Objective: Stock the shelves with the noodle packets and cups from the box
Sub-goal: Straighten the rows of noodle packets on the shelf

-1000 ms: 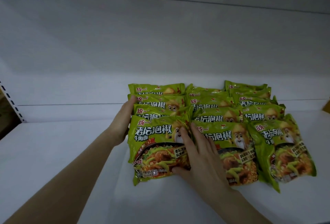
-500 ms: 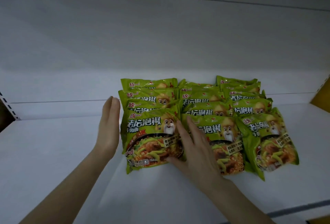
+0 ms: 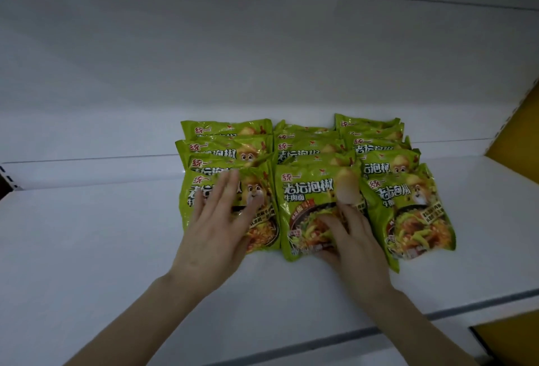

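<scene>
Green noodle packets lie in three overlapping rows on a white shelf (image 3: 87, 249). My left hand (image 3: 215, 225) rests flat, fingers spread, on the front packet of the left row (image 3: 262, 190). My right hand (image 3: 350, 237) lies on the front packet of the middle row (image 3: 306, 190), fingers spread over its lower right part; a blurred fingertip reaches its top right corner. The front packet of the right row (image 3: 417, 220) lies untouched beside my right hand. No box and no cups are in view.
The white back wall (image 3: 262, 59) rises behind the rows. The shelf's front edge (image 3: 437, 316) runs across the lower right. A yellow panel (image 3: 522, 155) stands at the far right, and a perforated shelf upright (image 3: 5, 176) shows at the far left.
My left hand has moved from the left side of the left row onto the top of its front packet. My right hand has shifted right across the middle packet. The view has shifted.
</scene>
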Action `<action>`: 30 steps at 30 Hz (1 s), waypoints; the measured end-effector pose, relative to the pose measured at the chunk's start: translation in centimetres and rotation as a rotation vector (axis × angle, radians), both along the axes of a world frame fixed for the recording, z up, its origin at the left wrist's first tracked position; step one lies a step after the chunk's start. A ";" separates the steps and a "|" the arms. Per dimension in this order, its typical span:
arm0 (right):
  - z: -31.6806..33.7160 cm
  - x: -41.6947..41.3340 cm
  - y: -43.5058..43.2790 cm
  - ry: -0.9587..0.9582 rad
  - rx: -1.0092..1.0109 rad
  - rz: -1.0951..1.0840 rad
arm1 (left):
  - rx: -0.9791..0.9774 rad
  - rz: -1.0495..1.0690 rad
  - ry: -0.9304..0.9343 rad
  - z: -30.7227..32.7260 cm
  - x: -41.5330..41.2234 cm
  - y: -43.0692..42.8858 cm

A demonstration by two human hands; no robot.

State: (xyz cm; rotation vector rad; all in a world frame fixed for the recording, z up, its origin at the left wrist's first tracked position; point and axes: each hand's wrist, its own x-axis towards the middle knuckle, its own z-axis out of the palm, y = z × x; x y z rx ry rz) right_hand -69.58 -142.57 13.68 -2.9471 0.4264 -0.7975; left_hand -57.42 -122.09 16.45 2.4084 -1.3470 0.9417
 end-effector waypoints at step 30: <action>1.4 -4.1 -13.8 -0.133 0.661 -0.156 | 0.169 -0.037 0.015 -2.5 -5.2 -16.1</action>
